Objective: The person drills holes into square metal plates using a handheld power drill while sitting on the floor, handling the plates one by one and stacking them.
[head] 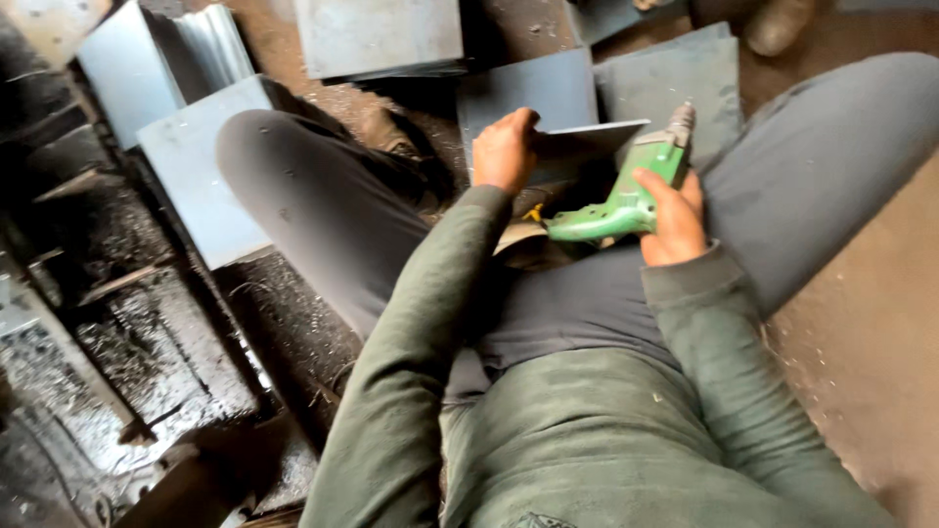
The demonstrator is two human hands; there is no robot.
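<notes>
Right grip on green drill, left hand holding grey metal sheet

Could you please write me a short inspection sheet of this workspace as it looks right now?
Surface: dusty floor, the person seated on it with legs spread.
Job's things: green power drill; thin metal sheet between the legs.
Clutter: more grey sheets scattered ahead; metal shavings at the left.
Grips: left hand holds the sheet's edge; right hand is closed on the drill.
Cables: nothing seen.
Surroundings: dark grimy machine bed at the left; a shoe at the top edge.
</notes>
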